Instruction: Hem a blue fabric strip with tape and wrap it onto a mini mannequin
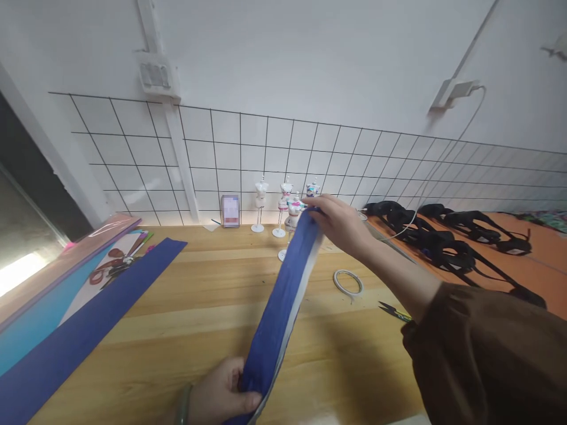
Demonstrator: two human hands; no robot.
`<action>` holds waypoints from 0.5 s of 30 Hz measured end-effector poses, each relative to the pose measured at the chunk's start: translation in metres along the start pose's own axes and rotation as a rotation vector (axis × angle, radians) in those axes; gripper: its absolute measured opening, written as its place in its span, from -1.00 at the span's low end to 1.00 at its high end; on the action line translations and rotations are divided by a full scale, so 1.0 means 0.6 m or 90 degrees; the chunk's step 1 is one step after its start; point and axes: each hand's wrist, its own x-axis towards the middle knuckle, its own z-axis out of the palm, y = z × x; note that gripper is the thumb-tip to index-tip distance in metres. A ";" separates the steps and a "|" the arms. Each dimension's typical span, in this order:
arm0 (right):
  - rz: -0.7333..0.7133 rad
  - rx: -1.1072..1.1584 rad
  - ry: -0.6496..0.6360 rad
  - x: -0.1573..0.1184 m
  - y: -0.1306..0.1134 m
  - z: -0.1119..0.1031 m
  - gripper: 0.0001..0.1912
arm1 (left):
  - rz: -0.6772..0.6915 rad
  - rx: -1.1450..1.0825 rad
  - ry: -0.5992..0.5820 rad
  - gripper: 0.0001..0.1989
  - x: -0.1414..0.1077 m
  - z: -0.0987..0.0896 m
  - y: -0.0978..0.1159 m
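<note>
A long blue strip with a pale edge along its right side stretches slantwise above the wooden table. Its upper end is pinched by my right hand, out in front of the small dress-form figures. Low in the view, my left hand grips the strip's near part between thumb and fingers. The strip's lowest end runs out of view. To the right of the strip, a roll of thin white tape lies on the table, with dark-bladed thread snips partly behind my sleeve.
Another blue strip lies along the left, beside brown-handled scissors and pens. A phone stands against the wire grid at the wall. Black strapped gear rests on an orange surface at right, under a hanging white cable.
</note>
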 end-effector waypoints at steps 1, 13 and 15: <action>-0.015 -0.006 -0.021 0.019 -0.004 0.011 -0.69 | -0.012 -0.025 0.022 -0.52 -0.006 -0.001 -0.006; -0.109 -0.028 -0.187 0.182 -0.057 0.112 -0.50 | 0.015 -0.183 0.220 -0.56 -0.054 -0.042 -0.004; -0.103 -0.011 -0.207 0.195 -0.072 0.130 -0.47 | 0.016 -0.195 0.244 -0.58 -0.043 -0.044 -0.006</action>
